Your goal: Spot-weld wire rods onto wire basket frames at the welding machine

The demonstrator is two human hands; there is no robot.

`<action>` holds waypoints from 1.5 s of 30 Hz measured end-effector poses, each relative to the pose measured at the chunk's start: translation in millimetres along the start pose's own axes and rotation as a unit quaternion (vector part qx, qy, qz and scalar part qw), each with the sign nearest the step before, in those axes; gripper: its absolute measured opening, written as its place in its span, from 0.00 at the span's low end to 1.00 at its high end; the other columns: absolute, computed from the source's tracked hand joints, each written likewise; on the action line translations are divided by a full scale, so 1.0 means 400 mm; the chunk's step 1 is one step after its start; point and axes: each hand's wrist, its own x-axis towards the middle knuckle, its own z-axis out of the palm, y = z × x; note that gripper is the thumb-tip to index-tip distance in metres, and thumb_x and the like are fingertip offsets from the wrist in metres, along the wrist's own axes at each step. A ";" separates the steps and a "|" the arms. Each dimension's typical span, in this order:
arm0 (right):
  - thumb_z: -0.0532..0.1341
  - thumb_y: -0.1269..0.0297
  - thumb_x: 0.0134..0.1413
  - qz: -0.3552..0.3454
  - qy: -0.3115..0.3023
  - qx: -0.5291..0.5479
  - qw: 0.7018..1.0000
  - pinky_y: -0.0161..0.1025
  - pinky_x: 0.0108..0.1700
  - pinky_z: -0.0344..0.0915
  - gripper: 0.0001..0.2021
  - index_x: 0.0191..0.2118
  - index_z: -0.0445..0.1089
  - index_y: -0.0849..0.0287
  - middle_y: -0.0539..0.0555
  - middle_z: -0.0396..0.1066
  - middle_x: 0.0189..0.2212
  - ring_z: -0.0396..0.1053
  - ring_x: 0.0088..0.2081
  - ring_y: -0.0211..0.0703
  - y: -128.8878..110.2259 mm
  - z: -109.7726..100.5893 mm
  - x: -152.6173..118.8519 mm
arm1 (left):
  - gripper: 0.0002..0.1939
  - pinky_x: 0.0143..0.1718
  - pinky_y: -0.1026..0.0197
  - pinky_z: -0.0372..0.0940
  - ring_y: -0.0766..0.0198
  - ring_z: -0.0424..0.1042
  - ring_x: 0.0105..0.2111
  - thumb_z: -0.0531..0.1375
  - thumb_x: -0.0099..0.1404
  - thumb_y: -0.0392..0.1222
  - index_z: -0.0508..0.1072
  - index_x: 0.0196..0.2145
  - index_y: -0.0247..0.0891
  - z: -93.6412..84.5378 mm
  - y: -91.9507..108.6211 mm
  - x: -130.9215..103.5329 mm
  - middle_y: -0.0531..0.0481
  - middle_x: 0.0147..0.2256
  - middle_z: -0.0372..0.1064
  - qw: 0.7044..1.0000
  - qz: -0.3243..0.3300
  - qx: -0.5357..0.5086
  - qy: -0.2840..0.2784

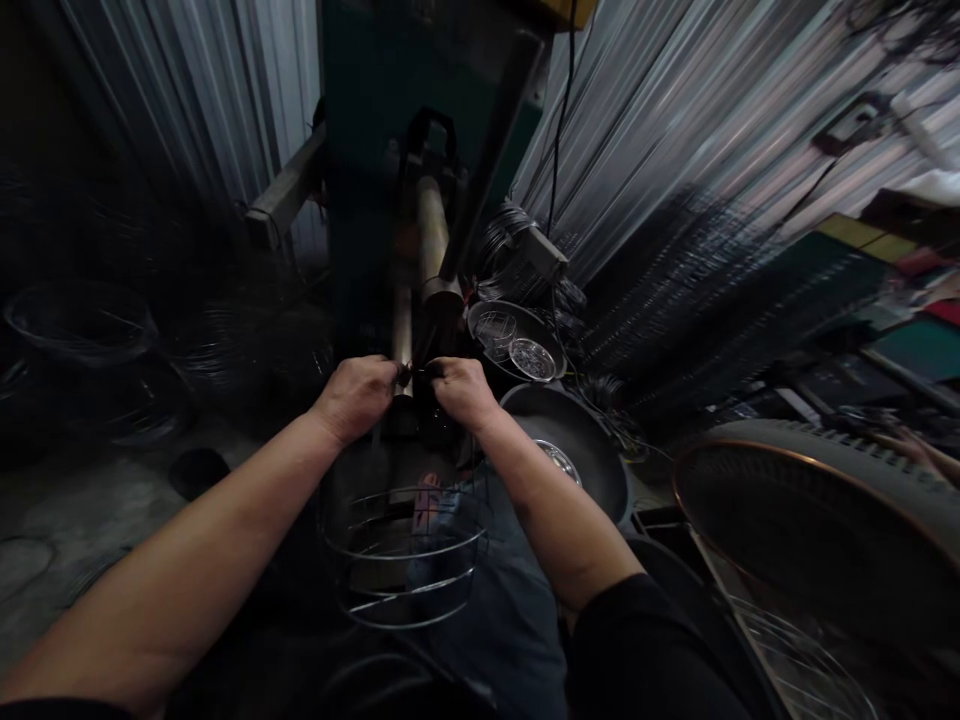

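The left hand (360,395) and right hand (461,388) are seen side by side, each grip curled narrow, near a metal cylinder (433,235) on a green machine (364,190); what is held cannot be told. A wire basket (409,556) is seen just below them.

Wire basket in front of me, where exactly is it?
In the head view, the wire basket is low and just left of centre, below the left hand and right hand, with jeans behind its right side.

the person wears short black sleeves (645,650) and dull blue trousers (514,600).
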 end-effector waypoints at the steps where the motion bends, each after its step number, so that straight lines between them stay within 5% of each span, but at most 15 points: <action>1: 0.54 0.72 0.56 -0.001 0.001 -0.004 1.000 0.22 0.49 0.57 0.16 0.47 0.73 0.58 0.47 0.65 0.42 0.64 0.48 0.29 0.000 0.001 0.000 | 0.13 0.40 0.61 0.63 0.58 0.71 0.37 0.51 0.63 0.36 0.75 0.33 0.30 0.001 -0.001 0.000 0.41 0.36 0.70 1.000 -0.002 0.001 -0.002; 14: 0.55 0.72 0.57 -0.007 0.021 0.012 1.000 0.22 0.51 0.58 0.16 0.48 0.74 0.61 0.51 0.65 0.43 0.64 0.48 0.30 -0.006 -0.001 -0.003 | 0.15 0.43 0.55 0.63 0.51 0.70 0.40 0.52 0.61 0.37 0.77 0.36 0.29 -0.006 0.019 0.004 0.40 0.38 0.70 0.999 -0.035 -0.036 -0.002; 17: 0.57 0.73 0.55 0.018 0.022 0.091 0.995 0.21 0.52 0.58 0.17 0.49 0.73 0.61 0.49 0.65 0.43 0.64 0.48 0.28 0.010 -0.012 -0.018 | 0.15 0.48 0.57 0.63 0.54 0.71 0.43 0.54 0.62 0.38 0.78 0.42 0.30 -0.001 0.008 -0.018 0.42 0.41 0.71 0.995 -0.060 -0.079 0.030; 19: 0.60 0.70 0.53 0.059 0.021 0.226 0.972 0.19 0.47 0.60 0.19 0.51 0.72 0.64 0.50 0.65 0.42 0.65 0.42 0.24 0.031 -0.012 -0.038 | 0.17 0.47 0.63 0.64 0.61 0.71 0.43 0.58 0.63 0.44 0.76 0.46 0.33 0.006 -0.004 -0.044 0.46 0.41 0.71 0.969 -0.117 -0.204 0.068; 22: 0.65 0.61 0.43 0.134 0.037 0.446 0.884 0.20 0.33 0.59 0.28 0.51 0.70 0.71 0.54 0.65 0.36 0.62 0.29 0.22 0.055 0.005 -0.070 | 0.26 0.34 0.66 0.65 0.63 0.71 0.34 0.66 0.52 0.53 0.77 0.45 0.33 0.020 -0.015 -0.080 0.44 0.37 0.72 0.839 -0.244 -0.473 0.112; 24: 0.67 0.56 0.32 0.163 0.063 0.538 0.825 0.22 0.27 0.56 0.35 0.49 0.69 0.73 0.54 0.65 0.33 0.59 0.25 0.24 0.056 0.021 -0.084 | 0.30 0.26 0.67 0.61 0.67 0.67 0.26 0.68 0.48 0.53 0.77 0.45 0.31 0.025 -0.015 -0.089 0.42 0.33 0.72 0.799 -0.279 -0.516 0.130; 29: 0.69 0.54 0.16 0.200 0.083 0.592 0.776 0.23 0.23 0.52 0.44 0.48 0.68 0.75 0.54 0.63 0.30 0.59 0.24 0.28 0.032 0.038 -0.087 | 0.29 0.20 0.69 0.54 0.72 0.60 0.20 0.70 0.44 0.52 0.78 0.41 0.30 0.021 -0.003 -0.078 0.43 0.28 0.69 0.782 -0.308 -0.524 0.139; 35: 0.68 0.54 0.19 0.202 0.081 0.588 0.779 0.22 0.22 0.47 0.42 0.48 0.68 0.74 0.52 0.60 0.26 0.55 0.21 0.25 0.027 0.031 -0.091 | 0.29 0.22 0.71 0.56 0.72 0.63 0.23 0.71 0.41 0.50 0.78 0.41 0.31 0.026 -0.006 -0.076 0.43 0.31 0.70 0.757 -0.317 -0.552 0.147; 45: 0.69 0.57 0.19 0.201 0.107 0.609 0.760 0.23 0.26 0.54 0.40 0.46 0.68 0.75 0.55 0.63 0.30 0.60 0.24 0.27 0.034 0.042 -0.089 | 0.25 0.22 0.73 0.56 0.73 0.64 0.24 0.71 0.44 0.48 0.78 0.39 0.33 0.028 -0.013 -0.071 0.43 0.31 0.71 0.770 -0.302 -0.540 0.155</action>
